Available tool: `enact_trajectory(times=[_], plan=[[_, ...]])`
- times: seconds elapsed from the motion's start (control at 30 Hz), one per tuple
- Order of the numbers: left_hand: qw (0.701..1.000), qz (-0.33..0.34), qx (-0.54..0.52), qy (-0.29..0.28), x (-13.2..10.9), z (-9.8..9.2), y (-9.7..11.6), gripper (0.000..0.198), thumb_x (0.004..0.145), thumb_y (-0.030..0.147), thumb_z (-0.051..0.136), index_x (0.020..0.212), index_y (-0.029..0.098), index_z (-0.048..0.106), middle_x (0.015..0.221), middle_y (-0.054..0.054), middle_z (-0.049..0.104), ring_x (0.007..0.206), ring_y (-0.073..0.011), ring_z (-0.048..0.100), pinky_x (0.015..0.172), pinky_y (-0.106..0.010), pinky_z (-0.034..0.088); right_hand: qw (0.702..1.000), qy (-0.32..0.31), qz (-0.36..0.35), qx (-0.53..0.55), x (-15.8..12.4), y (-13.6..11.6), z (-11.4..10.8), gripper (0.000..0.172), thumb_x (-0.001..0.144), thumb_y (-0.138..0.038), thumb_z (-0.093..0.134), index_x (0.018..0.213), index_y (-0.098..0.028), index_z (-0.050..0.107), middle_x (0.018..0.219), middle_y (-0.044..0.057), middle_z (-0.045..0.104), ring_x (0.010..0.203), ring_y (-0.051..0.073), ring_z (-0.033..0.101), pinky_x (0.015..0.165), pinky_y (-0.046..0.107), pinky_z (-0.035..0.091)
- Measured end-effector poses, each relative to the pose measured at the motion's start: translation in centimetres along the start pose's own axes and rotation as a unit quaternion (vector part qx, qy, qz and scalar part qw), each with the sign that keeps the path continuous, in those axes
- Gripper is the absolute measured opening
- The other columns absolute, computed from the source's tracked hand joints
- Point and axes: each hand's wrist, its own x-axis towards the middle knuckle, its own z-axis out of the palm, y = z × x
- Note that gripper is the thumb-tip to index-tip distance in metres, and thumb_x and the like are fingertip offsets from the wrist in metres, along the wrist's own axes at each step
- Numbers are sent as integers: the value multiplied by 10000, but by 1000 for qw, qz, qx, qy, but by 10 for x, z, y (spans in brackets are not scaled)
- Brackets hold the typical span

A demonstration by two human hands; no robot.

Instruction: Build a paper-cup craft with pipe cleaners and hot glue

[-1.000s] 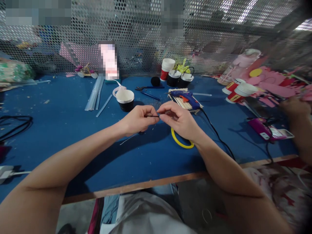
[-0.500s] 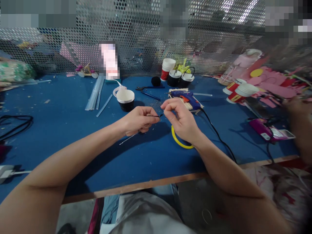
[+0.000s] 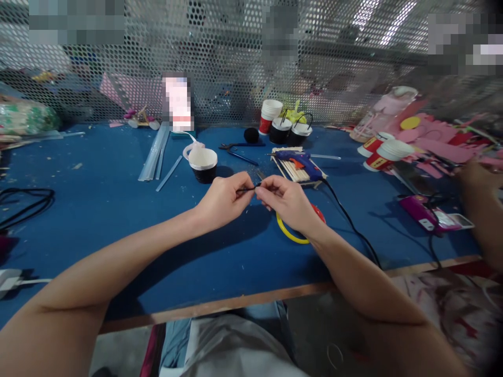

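Black and thin, the strand [image 3: 246, 189] is above the table [image 3: 98, 173], fingers of my left hand [image 3: 225, 200] and right hand [image 3: 288, 202] pinched on it. I judge it unfinished: two cups [image 3: 279, 133] behind carry dark loops [image 3: 308, 114]; the nearer cup [image 3: 204, 172] shows none.

Thin black strand [image 3: 247, 189], mostly concealed by left hand [image 3: 226, 199] and right hand [image 3: 285, 199], with ends too small to tell. Yellow ring [image 3: 291, 237], partly covered by right hand, toward the worktop's [image 3: 94, 173] front edge. Bright screen [image 3: 178, 102] at rear edge, pixelated beyond reading. White plug [image 3: 8, 281] at left end, cropped. Co-worker's hand [image 3: 477, 175] at right end, blurred, with forearm [image 3: 485, 225] cropped. Perforated mesh [image 3: 228, 68] beyond rear edge, indistinct through its holes.
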Motion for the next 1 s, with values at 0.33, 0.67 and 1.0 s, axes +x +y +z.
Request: enact_trajectory(times=[0.33,0.67,1.0], plan=[[999,29,42,7,0,0,2,71,775,166,484,719,133,511,511,55,419,463,-42,336,470,-170,270,1000,3,17,26,0,-2,1,160,762,-306,569,759,-152,529,628,-19,507,515,72,459,493,229,395],[998,37,57,2,-2,3,0,60,780,133,462,732,138,498,521,50,435,469,-44,332,468,-168,264,998,12,38,40,0,0,4,135,761,-285,557,760,-158,513,635,-15,516,505,76,454,484,238,385],[998,-26,-51,-1,0,5,0,109,784,201,488,702,133,508,572,34,452,502,-46,354,465,-168,286,998,14,21,50,-1,3,3,123,774,-278,547,756,-164,504,634,-27,482,530,74,445,499,232,377]])
